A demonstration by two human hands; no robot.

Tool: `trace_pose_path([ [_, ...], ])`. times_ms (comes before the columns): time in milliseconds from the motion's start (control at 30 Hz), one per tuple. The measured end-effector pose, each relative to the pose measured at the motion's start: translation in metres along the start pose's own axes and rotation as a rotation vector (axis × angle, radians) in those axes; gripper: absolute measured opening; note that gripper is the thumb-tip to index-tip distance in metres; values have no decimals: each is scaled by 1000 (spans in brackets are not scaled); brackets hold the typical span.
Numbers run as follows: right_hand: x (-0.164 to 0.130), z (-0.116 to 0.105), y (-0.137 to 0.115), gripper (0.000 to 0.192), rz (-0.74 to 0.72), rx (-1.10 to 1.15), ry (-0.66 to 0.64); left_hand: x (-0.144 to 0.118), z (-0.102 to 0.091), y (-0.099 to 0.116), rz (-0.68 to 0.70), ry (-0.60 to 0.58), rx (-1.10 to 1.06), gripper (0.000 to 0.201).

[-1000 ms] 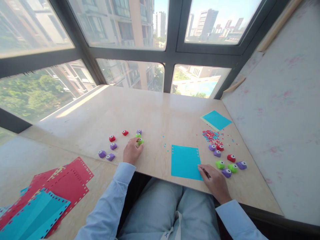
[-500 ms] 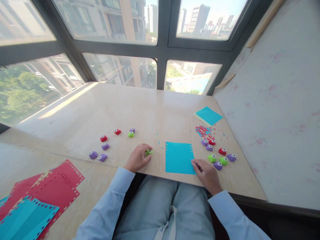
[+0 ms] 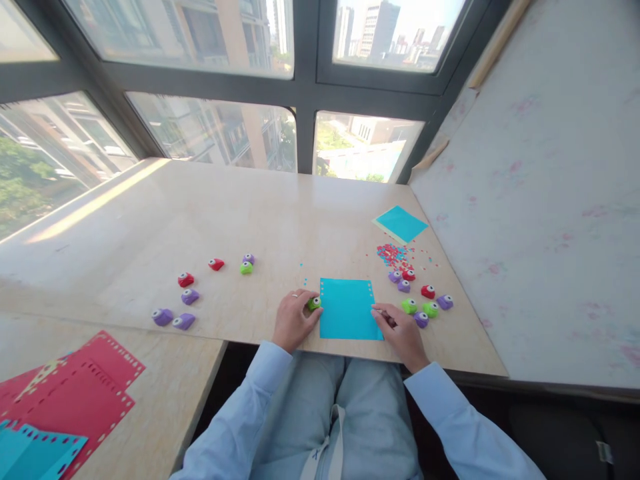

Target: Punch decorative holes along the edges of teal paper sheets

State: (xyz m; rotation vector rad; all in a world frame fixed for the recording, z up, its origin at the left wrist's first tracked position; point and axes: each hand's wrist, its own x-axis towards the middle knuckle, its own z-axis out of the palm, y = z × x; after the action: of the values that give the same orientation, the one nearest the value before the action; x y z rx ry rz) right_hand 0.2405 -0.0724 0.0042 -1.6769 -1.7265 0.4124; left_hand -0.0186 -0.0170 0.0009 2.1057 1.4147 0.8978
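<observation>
My left hand (image 3: 296,318) pinches a green craft hole punch (image 3: 313,303) with a big eye printed on it. The punch is at the left edge of a blue paper sheet (image 3: 350,313); whether the edge lies inside its slot I cannot make out. Small holes run down the upper part of both side edges of the sheet. On the right edge, the closed fingertips of my right hand (image 3: 403,331) grip the paper. Something dark shows between these fingers, too small to name.
To the right stand several red, green and purple punches (image 3: 431,309), with paper confetti (image 3: 393,255) and a blue sheet on a pale one (image 3: 401,223) behind. More punches (image 3: 190,297) are spread on the left. Punched red sheets (image 3: 95,380) and blue sheets (image 3: 40,453) lie at lower left.
My left hand has moved right with the green punch, from beside the sheet to its left edge. My right hand has slid slightly up along the right edge. The view has shifted right.
</observation>
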Motion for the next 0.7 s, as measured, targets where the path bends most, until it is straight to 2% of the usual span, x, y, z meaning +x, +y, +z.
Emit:
trace_pose_path([
  [233, 35, 9, -35, 34, -28, -1, -128, 1, 2, -3, -35, 21, -4, 25],
  [400, 72, 29, -63, 48, -45, -157, -325, 1, 4, -4, -42, 26, -14, 26],
  [533, 93, 44, -69, 51, -38, -236, -457, 1, 5, -7, -57, 29, -24, 27],
  [700, 108, 53, -64, 43, 55, -244, -492, 1, 4, -7, -63, 22, -33, 24],
])
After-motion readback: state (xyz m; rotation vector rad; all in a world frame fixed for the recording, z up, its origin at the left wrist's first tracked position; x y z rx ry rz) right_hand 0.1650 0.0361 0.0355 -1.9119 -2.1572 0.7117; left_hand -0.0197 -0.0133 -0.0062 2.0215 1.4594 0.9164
